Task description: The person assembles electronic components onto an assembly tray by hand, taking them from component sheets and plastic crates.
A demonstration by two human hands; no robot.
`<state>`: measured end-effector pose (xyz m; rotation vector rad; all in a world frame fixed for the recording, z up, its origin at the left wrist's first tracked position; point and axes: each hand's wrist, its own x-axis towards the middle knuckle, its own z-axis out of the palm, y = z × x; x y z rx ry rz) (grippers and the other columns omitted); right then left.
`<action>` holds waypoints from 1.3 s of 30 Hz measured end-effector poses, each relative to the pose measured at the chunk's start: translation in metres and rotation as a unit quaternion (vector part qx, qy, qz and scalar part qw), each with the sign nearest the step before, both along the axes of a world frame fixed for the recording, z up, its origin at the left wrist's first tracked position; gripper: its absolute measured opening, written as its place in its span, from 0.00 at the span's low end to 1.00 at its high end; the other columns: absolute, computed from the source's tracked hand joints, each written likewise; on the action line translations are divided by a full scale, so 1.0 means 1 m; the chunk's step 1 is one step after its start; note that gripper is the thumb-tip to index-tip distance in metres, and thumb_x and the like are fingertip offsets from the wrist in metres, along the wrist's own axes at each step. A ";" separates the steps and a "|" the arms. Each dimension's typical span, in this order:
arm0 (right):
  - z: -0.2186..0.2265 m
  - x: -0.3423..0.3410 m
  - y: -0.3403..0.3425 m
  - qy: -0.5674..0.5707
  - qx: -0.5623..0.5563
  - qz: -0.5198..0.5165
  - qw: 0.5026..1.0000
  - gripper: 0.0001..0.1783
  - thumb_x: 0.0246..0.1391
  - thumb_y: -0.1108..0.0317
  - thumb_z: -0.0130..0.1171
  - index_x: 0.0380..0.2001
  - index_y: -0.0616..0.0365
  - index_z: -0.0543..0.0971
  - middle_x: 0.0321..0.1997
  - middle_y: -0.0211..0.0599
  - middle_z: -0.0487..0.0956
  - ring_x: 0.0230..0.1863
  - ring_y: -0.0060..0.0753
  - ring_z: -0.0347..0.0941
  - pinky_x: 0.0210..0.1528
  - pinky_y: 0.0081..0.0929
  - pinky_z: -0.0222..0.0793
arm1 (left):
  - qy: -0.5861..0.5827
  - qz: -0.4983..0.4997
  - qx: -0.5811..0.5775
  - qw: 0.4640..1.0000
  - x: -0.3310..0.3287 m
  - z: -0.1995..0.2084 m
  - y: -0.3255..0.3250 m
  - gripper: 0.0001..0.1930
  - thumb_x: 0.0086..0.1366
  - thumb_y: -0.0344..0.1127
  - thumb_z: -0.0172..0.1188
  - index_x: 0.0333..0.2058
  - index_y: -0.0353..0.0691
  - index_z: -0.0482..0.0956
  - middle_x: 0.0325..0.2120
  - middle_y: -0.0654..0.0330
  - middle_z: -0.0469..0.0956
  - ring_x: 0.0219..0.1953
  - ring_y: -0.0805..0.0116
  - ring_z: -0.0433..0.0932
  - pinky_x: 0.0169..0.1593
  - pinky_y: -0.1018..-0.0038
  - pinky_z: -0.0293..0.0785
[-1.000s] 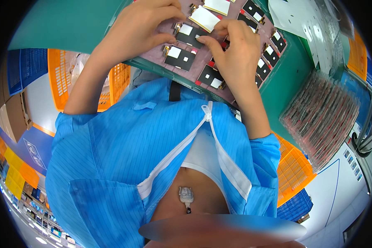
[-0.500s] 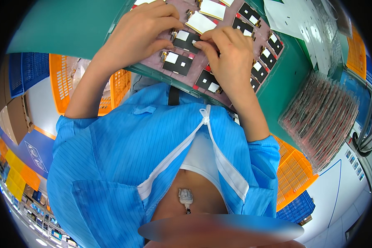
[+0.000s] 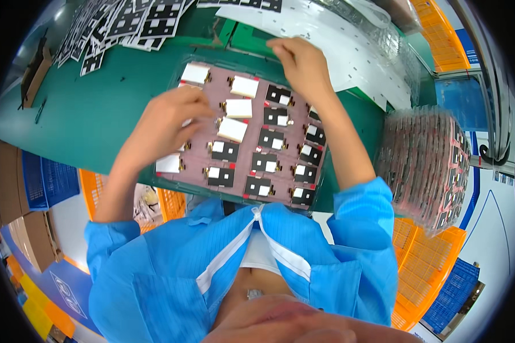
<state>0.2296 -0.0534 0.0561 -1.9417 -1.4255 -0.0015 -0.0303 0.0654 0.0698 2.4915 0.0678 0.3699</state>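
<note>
Tray of clear plastic with mauve lining [image 3: 247,154], centre of frame, bearing rows of flat black-and-white rectangular pieces [image 3: 272,139]. White-faced rectangular piece [image 3: 233,130], left of tray's middle: just right of bare left hand [image 3: 169,123], long axis roughly left to right. Left hand nearer; fingers curled, blurred, grip impossible to tell. Bare right hand [image 3: 306,68], top centre, well apart; fingers bent, hold unclear.

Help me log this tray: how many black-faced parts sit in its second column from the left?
2: the lowest part in that column and the next part up. The left hand seems to hide none there.
</note>
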 end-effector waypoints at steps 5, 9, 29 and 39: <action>-0.037 0.101 0.093 -0.034 0.000 -0.123 0.992 0.10 0.56 0.66 0.56 0.37 0.44 0.86 0.38 0.41 0.83 0.41 0.49 0.78 0.42 0.42 0.74 | -0.034 0.001 -0.012 0.999 0.115 -0.006 0.069 0.03 0.55 0.29 0.62 0.28 0.37 0.82 0.26 0.55 0.78 0.29 0.58 0.79 0.35 0.68 0.74; -0.050 0.154 0.132 -0.082 -0.011 -0.179 0.980 0.09 0.50 0.60 0.63 0.36 0.41 0.87 0.36 0.39 0.83 0.40 0.47 0.79 0.42 0.40 0.75 | 0.002 0.031 0.026 0.999 0.222 -0.035 0.120 0.10 0.50 0.38 0.66 0.30 0.40 0.84 0.26 0.56 0.82 0.27 0.60 0.80 0.35 0.68 0.76; -0.074 0.162 0.144 -0.240 0.009 -0.100 0.966 0.04 0.43 0.71 0.62 0.26 0.53 0.83 0.35 0.43 0.76 0.44 0.50 0.71 0.47 0.44 0.68 | 0.152 0.262 -0.006 0.953 0.323 -0.062 0.136 0.33 0.38 0.52 0.77 0.46 0.50 0.81 0.48 0.55 0.76 0.53 0.56 0.76 0.50 0.59 0.76; -0.011 0.134 0.079 0.384 0.088 -0.007 0.919 0.11 0.56 0.64 0.63 0.43 0.52 0.80 0.39 0.28 0.81 0.37 0.19 0.72 0.38 0.19 0.62 | 0.028 0.214 0.100 0.971 0.303 -0.082 0.154 0.27 0.46 0.54 0.69 0.44 0.48 0.83 0.46 0.55 0.79 0.47 0.51 0.80 0.47 0.51 0.76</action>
